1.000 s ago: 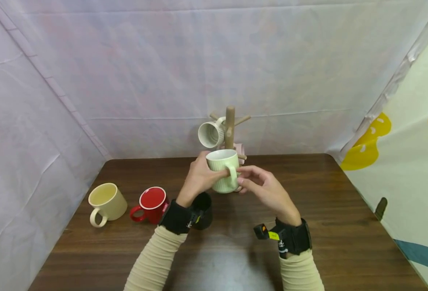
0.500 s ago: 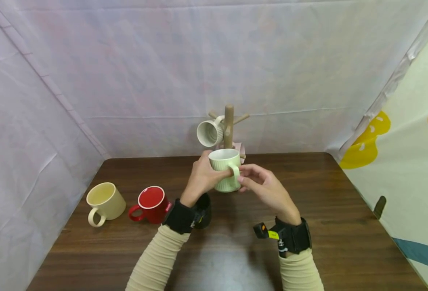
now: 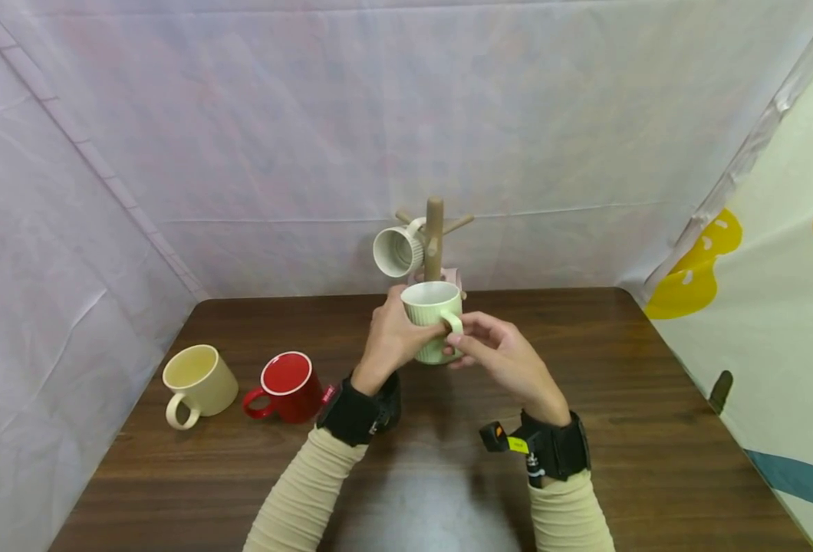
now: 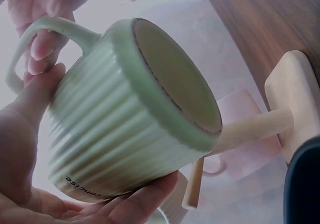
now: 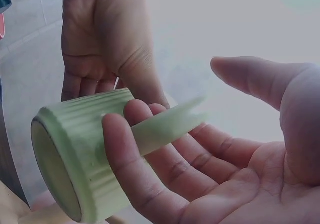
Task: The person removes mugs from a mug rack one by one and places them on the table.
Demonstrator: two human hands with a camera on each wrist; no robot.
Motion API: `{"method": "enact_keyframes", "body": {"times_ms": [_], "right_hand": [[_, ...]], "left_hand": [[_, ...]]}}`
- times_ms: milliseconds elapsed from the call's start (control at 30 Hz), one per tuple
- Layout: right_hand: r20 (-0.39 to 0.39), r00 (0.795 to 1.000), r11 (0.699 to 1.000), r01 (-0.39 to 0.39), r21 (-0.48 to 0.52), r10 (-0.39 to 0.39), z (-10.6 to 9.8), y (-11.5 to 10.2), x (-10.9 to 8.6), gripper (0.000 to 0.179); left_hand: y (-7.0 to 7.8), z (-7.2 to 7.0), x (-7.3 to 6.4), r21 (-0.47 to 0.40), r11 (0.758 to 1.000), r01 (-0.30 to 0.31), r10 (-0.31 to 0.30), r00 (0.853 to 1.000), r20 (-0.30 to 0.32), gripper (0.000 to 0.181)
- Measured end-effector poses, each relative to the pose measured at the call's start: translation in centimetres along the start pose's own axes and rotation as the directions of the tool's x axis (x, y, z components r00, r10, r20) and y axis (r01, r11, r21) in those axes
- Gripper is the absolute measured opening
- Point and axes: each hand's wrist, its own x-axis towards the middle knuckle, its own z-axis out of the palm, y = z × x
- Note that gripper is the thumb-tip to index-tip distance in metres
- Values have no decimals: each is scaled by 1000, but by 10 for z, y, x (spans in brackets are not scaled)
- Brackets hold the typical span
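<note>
A light green ribbed mug (image 3: 422, 313) is held up in front of a wooden mug tree (image 3: 434, 230). My left hand (image 3: 389, 337) grips its body, thumb on the near side and fingers under the far side. In the left wrist view the mug's pale underside (image 4: 177, 77) and the word "concise" on its wall show. At the handle (image 5: 167, 129) is my right hand (image 3: 510, 360), several fingers curled lightly about it; in the right wrist view the thumb (image 5: 250, 79) stands apart from the handle.
On the tree hang a white mug (image 3: 398, 254), upper left, and a pink mug (image 3: 453, 277), lower down, partly hidden. A red mug (image 3: 289, 395) and a cream-yellow mug (image 3: 202, 383) stand left on the brown table (image 3: 655, 429). A black mug (image 3: 394, 402) is mostly behind my left wrist.
My left hand has moved slightly right with the green mug, bringing the handle in among my right fingers. The right hand has hardly moved. The black mug has become more hidden.
</note>
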Motion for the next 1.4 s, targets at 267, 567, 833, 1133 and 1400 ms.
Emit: {"method": "enact_keyframes", "body": {"times_ms": [267,567,833,1133,1400], "right_hand": [[14,1000,997,-11,70,10,2,1,2,34],[-46,997,993,-55,106,60,4,1,4,34],[-57,995,992,-79,93,85,4,1,3,39],[-77,991,992,-103,71,108,2,1,3,41],[-112,985,989,-122,80,130,-2,1,3,34]], "left_hand": [[-1,7,-1,6,1000,5,-5,1000,-16,76],[-2,12,-2,-7,1000,-29,29,1000,-10,74],[-6,16,-3,-37,997,-74,74,997,-9,75],[-9,18,-1,-79,992,-99,100,995,11,77],[-10,17,-3,-90,993,-78,80,996,25,84]]}}
